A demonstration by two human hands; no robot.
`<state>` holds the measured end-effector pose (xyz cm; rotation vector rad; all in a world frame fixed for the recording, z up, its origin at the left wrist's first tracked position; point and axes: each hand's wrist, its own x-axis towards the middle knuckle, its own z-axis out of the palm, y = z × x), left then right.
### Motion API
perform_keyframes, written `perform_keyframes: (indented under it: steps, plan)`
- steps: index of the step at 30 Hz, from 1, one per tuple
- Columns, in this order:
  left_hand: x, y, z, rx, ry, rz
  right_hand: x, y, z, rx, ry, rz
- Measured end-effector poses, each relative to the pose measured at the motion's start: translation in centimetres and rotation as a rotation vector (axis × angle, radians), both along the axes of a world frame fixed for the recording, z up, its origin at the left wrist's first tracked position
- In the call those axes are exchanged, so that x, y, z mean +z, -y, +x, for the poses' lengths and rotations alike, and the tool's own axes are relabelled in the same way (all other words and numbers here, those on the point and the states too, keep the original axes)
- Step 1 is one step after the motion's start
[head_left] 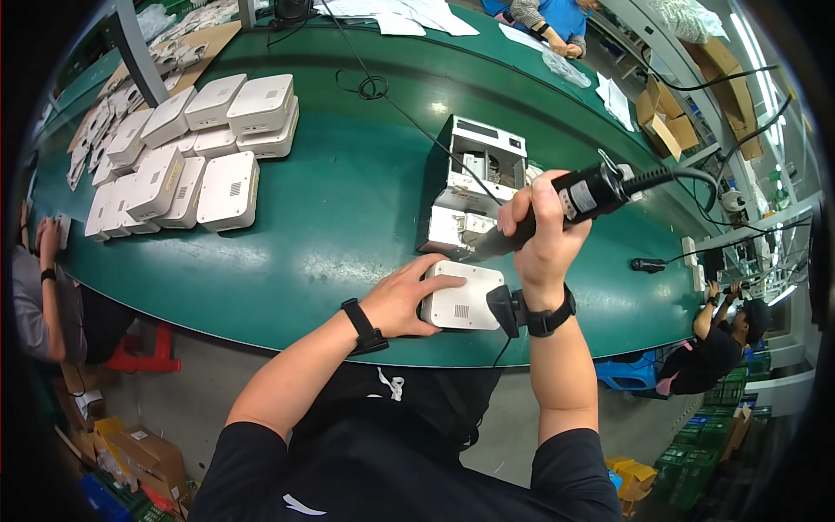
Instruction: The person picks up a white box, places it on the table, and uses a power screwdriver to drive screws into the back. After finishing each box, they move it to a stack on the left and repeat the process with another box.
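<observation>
Near the table's front edge, a white square housing (465,300) with rounded corners and a small vent grid lies flat. My left hand (402,296) grips it from the left, fingers on its top and thumb at the near side. Above and to its right, my right hand (546,228) is wrapped round a black corded electric screwdriver (588,193). The tool slants down to the left toward the housing; I cannot tell whether its tip touches. Just beyond stands a black-and-white screw feeder (474,165) with its top open, partly hidden by the screwdriver.
Stacked white housings (228,191) stand at the left on the green table (339,183). A black cable (409,117) runs across the back to the feeder. At the right lies a small black corded device (648,264). Co-workers sit left, right and at the far bench.
</observation>
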<state>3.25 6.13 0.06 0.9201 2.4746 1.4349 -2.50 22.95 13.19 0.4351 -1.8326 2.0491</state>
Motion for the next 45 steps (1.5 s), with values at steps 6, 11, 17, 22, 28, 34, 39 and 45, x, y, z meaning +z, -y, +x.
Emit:
perform_keyframes:
  steps: [6,11,17,22,28,34,39,45]
  plan:
    - [0.0,0.1,0.0,0.005,-0.013,-0.022,-0.1,1.0,2.4,0.124,0.034,-0.139]
    - [0.2,0.1,0.0,0.013,-0.018,-0.031,-1.3,1.6,2.6,0.132,0.041,-0.126]
    - [-0.1,-0.3,-0.1,0.035,-0.086,-0.067,-2.4,1.3,2.3,0.143,0.046,-0.173]
    - [-0.1,-0.2,0.0,0.034,-0.094,-0.071,-2.5,2.0,2.4,0.144,0.054,-0.135]
    - [-0.1,-0.2,0.4,0.043,-0.113,-0.082,-2.3,2.4,2.1,0.124,0.083,-0.068]
    - [0.5,2.4,1.5,0.056,-0.088,-0.083,0.5,0.0,1.0,0.059,-0.035,-0.154]
    - [0.8,3.7,1.2,0.099,-0.047,-0.089,0.1,-0.3,-1.4,-0.031,-0.05,-0.084]
    - [0.4,4.2,-0.2,0.117,-0.069,-0.089,0.2,-1.1,1.2,-0.014,0.07,-0.024]
